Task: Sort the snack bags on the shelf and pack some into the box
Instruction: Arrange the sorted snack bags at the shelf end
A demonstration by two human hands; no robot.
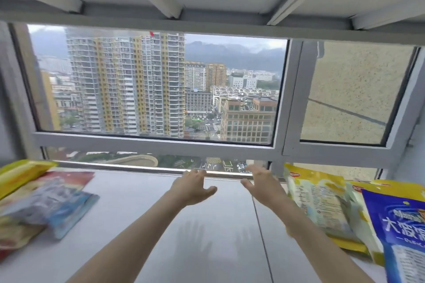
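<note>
Now we hold left hand [192, 187] and right hand [262, 185] spread over bare shelf [161, 225]; bags [46, 200] at nine, three bags [322, 204] at three.

High-rise flat: window [158, 85] over city towers, white shelf [147, 225]

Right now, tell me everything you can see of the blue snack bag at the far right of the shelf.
The blue snack bag is glossy, plastic-looking, deep blue on top with large white characters, paler with small print lower down. It lies tilted on the yellow bags at the shelf's right end, partly cut off by the frame. Neither hand touches it.
</note>
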